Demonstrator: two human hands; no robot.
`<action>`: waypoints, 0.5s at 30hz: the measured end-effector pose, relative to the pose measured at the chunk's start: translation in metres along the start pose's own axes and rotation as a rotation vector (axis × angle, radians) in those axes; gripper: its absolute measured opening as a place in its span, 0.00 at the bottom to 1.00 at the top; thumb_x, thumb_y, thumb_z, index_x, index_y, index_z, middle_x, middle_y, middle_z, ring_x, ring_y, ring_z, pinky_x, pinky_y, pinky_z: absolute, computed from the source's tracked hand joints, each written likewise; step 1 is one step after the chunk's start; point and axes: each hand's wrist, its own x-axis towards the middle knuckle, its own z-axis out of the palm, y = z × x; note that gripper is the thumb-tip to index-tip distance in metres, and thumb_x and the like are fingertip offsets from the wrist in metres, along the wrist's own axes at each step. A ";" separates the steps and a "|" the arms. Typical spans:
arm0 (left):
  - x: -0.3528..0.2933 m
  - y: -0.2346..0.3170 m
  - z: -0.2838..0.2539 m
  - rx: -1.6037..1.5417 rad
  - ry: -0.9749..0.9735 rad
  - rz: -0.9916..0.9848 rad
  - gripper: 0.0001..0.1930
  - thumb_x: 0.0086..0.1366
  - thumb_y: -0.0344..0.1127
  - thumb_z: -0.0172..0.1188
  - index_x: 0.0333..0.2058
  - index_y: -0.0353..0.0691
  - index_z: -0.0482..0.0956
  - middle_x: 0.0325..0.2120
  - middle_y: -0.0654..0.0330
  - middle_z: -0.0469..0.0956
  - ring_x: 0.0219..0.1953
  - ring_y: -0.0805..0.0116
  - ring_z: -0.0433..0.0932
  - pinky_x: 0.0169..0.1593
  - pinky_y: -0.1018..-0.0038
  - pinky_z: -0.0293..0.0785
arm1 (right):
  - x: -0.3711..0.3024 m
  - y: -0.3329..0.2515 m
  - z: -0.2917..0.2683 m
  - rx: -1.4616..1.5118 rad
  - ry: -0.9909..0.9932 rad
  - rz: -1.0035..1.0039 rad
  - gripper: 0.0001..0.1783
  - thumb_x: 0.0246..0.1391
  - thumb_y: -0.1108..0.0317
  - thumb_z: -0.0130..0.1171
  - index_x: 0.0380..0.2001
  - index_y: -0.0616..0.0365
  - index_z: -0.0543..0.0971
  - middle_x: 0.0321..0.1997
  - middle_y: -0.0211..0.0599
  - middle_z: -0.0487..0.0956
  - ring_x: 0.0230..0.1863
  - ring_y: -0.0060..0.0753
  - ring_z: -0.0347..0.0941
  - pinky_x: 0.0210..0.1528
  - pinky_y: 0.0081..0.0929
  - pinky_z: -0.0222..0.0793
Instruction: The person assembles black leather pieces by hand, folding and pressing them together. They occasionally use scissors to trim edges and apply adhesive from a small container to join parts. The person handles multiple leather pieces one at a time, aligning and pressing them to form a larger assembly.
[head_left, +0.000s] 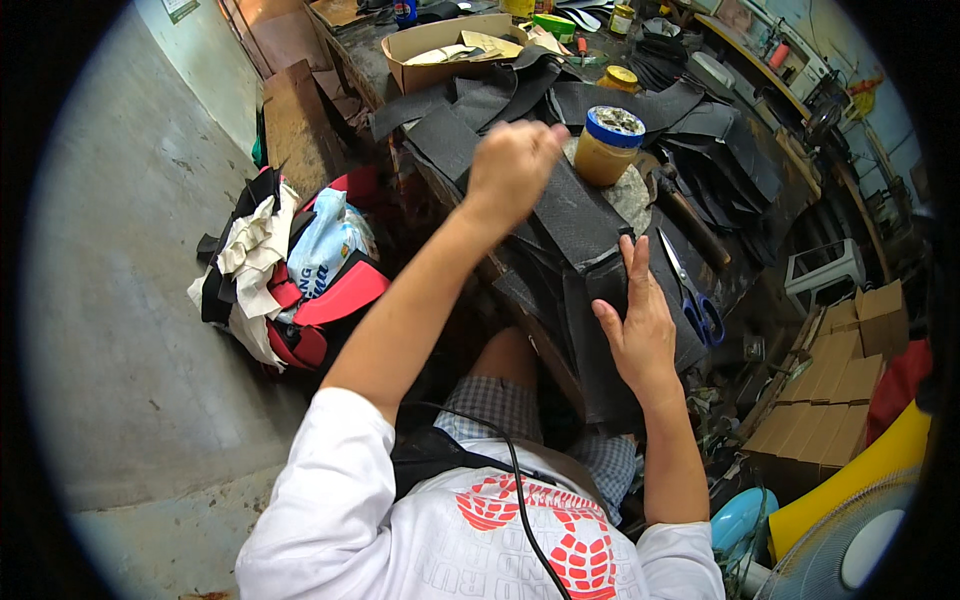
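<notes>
Black sheets of material (575,212), with a texture like fabric or rubber, lie on the workbench under and between the two hands, and some of them hang over the edge of the bench toward the person's lap. The left hand (512,178) is curled into a fist and is somewhat blurred; it appears over the sheets, and I cannot tell if something small is inside the fingers. The right hand (645,325) is opened, with the thumb apart from the straight fingers, it grasps nothing that I can see, and it seems to rest on the nearer part of the sheets, with a small dark piece (627,232) just beside its fingertips. To the right of the fist stands upright a jar with a blue rim (605,152), containing something brownish yellow, near a pale stone slab (632,200). Beyond the right hand lies a tool with a dark handle (697,222), and just to the right of this same hand are scissors with blue handles (688,290). Farther away than the fist there is an open cardboard box (408,72) with pale pieces in it, and also a jar with a yellow lid (620,78). Well apart, to the left of the left hand, a heap of red, black and cream scraps (290,270) surrounds a light blue bag (325,250)
</notes>
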 end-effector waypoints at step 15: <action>0.138 -0.102 -0.007 0.740 -0.286 -0.263 0.31 0.65 0.30 0.47 0.67 0.59 0.59 0.53 0.45 0.77 0.58 0.48 0.75 0.64 0.40 0.55 | -0.002 0.001 0.004 -0.033 0.022 -0.027 0.49 0.55 0.60 0.63 0.73 0.54 0.47 0.70 0.44 0.65 0.68 0.52 0.63 0.67 0.47 0.59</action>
